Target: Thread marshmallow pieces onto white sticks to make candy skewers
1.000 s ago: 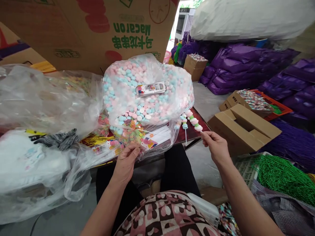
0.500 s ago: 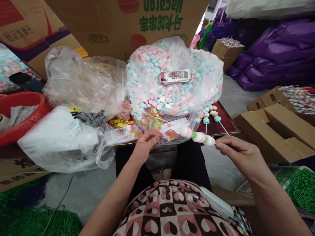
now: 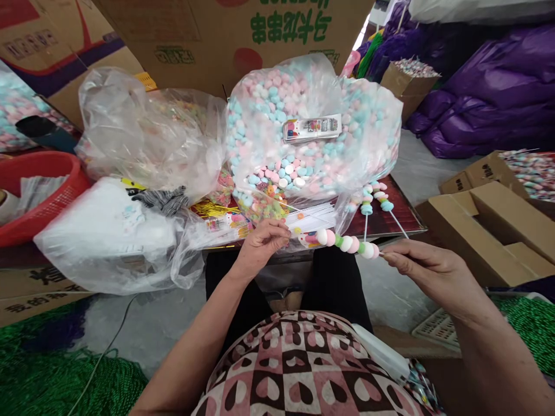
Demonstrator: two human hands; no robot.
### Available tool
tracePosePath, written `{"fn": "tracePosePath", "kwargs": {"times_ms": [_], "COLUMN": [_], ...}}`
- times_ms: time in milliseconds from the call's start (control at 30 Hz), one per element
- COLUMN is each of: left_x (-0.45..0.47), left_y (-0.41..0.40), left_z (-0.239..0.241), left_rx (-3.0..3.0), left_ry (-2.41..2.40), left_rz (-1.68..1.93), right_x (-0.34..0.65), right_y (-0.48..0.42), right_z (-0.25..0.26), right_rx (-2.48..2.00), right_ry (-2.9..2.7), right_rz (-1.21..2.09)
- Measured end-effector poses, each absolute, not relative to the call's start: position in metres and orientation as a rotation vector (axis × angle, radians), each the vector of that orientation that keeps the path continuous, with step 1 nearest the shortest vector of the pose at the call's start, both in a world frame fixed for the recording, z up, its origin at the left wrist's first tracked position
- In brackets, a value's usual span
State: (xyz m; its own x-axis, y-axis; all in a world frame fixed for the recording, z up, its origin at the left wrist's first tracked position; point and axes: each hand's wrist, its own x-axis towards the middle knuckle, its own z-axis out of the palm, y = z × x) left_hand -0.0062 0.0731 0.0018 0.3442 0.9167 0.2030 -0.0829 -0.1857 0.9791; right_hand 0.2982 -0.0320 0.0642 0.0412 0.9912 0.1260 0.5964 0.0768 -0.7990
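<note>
My right hand (image 3: 422, 268) pinches the stick of a marshmallow skewer (image 3: 347, 242) near its lowest piece. White, pink and green pieces run along the skewer, which points left toward my other hand. My left hand (image 3: 265, 238) is closed in a pinch at the table's front edge; what sits between its fingertips is too small to make out. Close to those fingertips are a colourful printed wrapper (image 3: 309, 238) and an open bag of gummy candies (image 3: 264, 202). White sticks (image 3: 318, 215) lie just behind.
A large clear bag of pastel marshmallows (image 3: 299, 167) bears a stack of printed labels (image 3: 312, 128). Two finished-looking skewers (image 3: 366, 202) rest at the table's right corner. To the left are plastic bags (image 3: 108, 242) and a red basket (image 3: 43, 196). An open carton (image 3: 489, 231) stands right.
My left hand has shifted slightly right and up, closer to the skewer's tip. The right hand still holds the skewer, now a little more level. The view has tilted slightly.
</note>
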Motion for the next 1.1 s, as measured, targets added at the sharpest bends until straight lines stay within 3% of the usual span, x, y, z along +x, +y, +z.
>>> {"fn": "tracePosePath", "kwargs": {"times_ms": [567,767,933,1100], "left_x": [0.006,0.011,0.025,0.039], "left_y": [0.068,0.071,0.075,0.064], "left_z": [0.020,0.020,0.019,0.033], "left_rx": [1.965,2.046,1.694,1.017], "left_ry": [0.706,0.871,1.143,0.919], "left_rz": [1.012,1.129,1.406,1.338], "right_x": [0.294,0.277,0.252,0.233], "right_y": [-0.033,-0.038,-0.038,-0.033], "right_z": [0.050,0.037,0.015,0.004], "right_rx": [-1.659,-1.606,-1.486,-1.410], "right_ry": [-1.810,-1.559,-1.250,-1.089], "right_rz": [0.733,0.862,0.971,0.987]}}
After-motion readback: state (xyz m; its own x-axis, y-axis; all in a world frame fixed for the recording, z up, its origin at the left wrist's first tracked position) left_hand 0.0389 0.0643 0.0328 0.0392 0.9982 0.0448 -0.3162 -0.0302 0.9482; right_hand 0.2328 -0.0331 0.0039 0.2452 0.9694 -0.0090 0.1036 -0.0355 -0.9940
